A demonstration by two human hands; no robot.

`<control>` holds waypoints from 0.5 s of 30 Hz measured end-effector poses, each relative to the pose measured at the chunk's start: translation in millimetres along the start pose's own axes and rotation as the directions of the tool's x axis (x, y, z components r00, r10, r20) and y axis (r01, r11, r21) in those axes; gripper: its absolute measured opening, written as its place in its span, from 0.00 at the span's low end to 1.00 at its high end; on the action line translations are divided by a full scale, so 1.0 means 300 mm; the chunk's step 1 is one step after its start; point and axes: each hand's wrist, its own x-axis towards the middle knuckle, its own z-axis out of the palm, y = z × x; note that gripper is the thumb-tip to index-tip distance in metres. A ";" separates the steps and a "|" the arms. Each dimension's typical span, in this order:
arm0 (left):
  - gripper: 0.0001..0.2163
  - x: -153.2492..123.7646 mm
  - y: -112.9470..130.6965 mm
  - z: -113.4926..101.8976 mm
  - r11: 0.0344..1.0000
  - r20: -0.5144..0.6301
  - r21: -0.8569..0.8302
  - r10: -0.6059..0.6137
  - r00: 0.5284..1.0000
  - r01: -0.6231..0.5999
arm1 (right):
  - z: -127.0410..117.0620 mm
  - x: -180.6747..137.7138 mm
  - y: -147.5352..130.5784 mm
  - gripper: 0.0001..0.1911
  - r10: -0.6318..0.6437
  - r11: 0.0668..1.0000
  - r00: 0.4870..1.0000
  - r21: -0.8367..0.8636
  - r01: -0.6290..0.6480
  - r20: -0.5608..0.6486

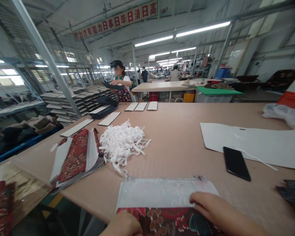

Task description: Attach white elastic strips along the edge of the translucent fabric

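A dark red floral fabric piece (162, 219) with a pale grey-white backing strip (159, 193) lies at the near edge of the table. My left hand (125, 225) is closed at its lower left corner, fingers curled over the floral side and partly cut off by the frame. My right hand (208, 205) is closed too, its fingertips pinching along the line where floral cloth meets pale backing. Just beyond lies a tangled heap of white narrow strips (123, 142). To the left, a stack of similar floral fabric pieces (75, 155) rests on the table.
On the right are a black phone (236, 163), a white card sheet (255, 141) and a clear plastic bag (284, 114). Several pale dark-edged panels (109, 118) lie along the far left edge. A co-worker (121, 82) stands beyond the brown table (177, 131), holding a dark piece.
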 end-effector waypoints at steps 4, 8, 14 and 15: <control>0.07 0.082 0.041 -0.105 0.992 -0.209 -0.124 -0.027 0.977 0.000 | 0.034 0.149 0.018 0.13 -0.036 0.986 0.983 -0.166 0.006 -0.181; 0.08 0.247 0.097 -0.152 0.994 -0.317 -0.086 0.034 0.948 -0.064 | 0.070 0.235 0.041 0.09 0.040 0.966 0.975 -0.241 -0.094 -0.218; 0.09 0.447 0.153 -0.111 0.995 -0.436 0.055 0.095 0.895 -0.079 | 0.091 0.200 0.040 0.09 -0.080 0.962 0.960 -0.272 0.004 -0.270; 0.08 0.461 0.161 -0.102 0.993 -0.453 0.079 0.112 0.884 -0.085 | 0.090 0.186 0.035 0.10 -0.138 0.963 0.948 -0.263 0.061 -0.286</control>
